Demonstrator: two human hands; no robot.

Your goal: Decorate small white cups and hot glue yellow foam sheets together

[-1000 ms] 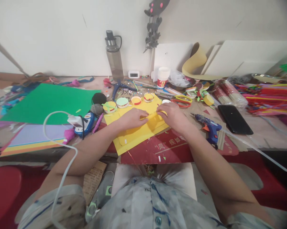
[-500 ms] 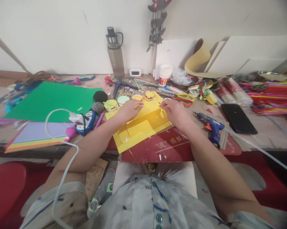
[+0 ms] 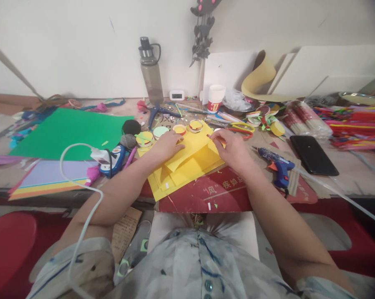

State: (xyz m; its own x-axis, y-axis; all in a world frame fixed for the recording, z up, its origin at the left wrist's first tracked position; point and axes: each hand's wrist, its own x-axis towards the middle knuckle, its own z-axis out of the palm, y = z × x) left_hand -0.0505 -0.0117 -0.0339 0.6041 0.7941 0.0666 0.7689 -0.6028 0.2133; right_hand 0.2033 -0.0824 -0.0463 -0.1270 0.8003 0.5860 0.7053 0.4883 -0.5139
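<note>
A folded piece of yellow card (image 3: 193, 145) lies at the front of the table, its raised flap leaning over the flat yellow part below. My left hand (image 3: 170, 145) rests at the flap's left side, with fingers bent round its edge. At the right end, my right hand (image 3: 230, 144) pinches the card's edge between thumb and forefinger; the exact contact is partly hidden. Just behind the card stand small round paper cups, among them a yellow one (image 3: 144, 139), a pale green one (image 3: 160, 132) and one with a patterned rim (image 3: 196, 125).
A blue glue gun (image 3: 277, 166) and a black phone (image 3: 313, 154) lie to the right. Scissors (image 3: 241, 128) with yellow and red handles sit behind my right hand. Green paper (image 3: 72, 133) spreads at left; a white cable (image 3: 81, 232) crosses my left arm. A bottle (image 3: 151, 74) stands behind.
The card's raised flap has tipped towards me and covers more of the flat part. My left hand has moved slightly left and down with it; my right hand stays at the right end.
</note>
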